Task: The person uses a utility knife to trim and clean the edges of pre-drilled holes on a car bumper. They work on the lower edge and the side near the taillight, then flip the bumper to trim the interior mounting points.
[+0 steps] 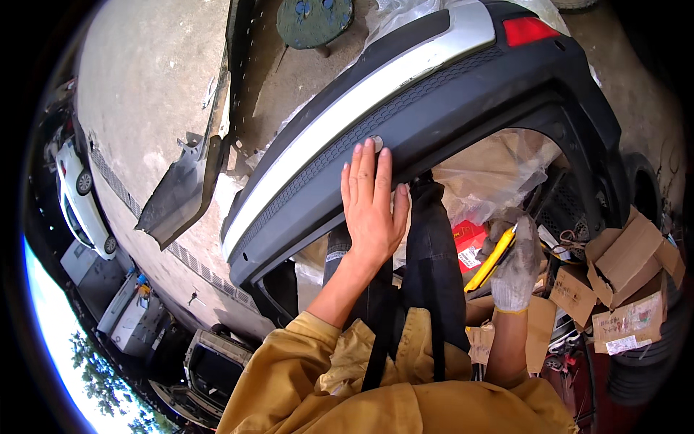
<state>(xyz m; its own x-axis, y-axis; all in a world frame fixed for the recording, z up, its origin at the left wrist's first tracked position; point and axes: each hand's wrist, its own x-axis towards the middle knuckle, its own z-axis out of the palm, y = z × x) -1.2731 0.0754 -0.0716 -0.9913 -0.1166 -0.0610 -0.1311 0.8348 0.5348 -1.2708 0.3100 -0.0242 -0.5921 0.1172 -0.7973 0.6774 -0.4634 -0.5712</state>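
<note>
A dark grey bumper [470, 101] with a silver strip, honeycomb trim and red reflector lies across the view in front of me. My bare left hand [372, 202] rests on it, fingers stretched out, their tips by a small round silvery disc [377, 142] that they partly cover. My right hand [513, 264], in a grey knitted glove, is closed on a yellow utility knife [491, 257] below the bumper's inner edge. Behind the knife are a red package [466, 237] and crumpled clear plastic sheeting [491, 166].
Cardboard boxes [625, 318] and stacked tyres [636, 372] lie at right. A long torn dark body panel [177, 195] lies left of the bumper, on concrete ground [144, 87]. A green stool [311, 22] stands beyond. A white car [83, 210] and other vehicle parts are at far left.
</note>
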